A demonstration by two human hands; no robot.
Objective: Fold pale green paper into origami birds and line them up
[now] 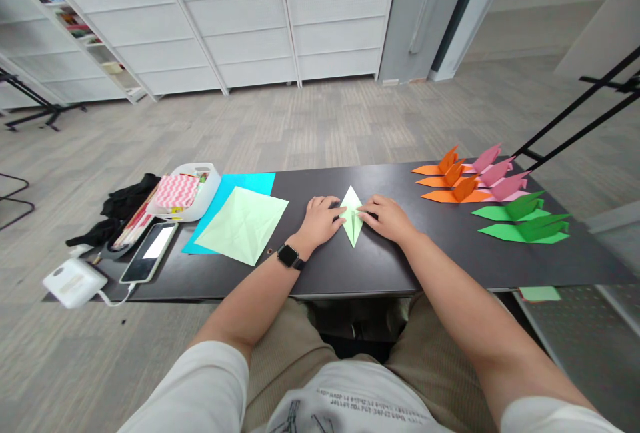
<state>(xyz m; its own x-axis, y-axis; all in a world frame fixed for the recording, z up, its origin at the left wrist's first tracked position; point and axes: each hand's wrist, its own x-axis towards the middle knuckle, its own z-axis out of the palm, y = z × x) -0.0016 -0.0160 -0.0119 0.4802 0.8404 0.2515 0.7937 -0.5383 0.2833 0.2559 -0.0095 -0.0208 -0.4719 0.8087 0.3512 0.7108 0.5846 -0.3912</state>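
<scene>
A light green paper folded into a narrow diamond (352,201) lies on the dark table, its points toward and away from me. A crease runs down its near half. My left hand (320,221) rests on the table with its fingers curled, thumb and forefinger on the diamond's left corner. On the opposite corner, the thumb and forefinger of my right hand (389,219) pinch the paper. To the left, a creased light green sheet (243,225) lies over a blue sheet (255,183). My left wrist wears a black watch (289,256).
Folded orange birds (453,186), pink birds (500,183) and green birds (523,227) line the table's right side. At left are a white basket (207,196), a phone (150,256) cabled to a white power bank (75,282), and black cloth (127,203).
</scene>
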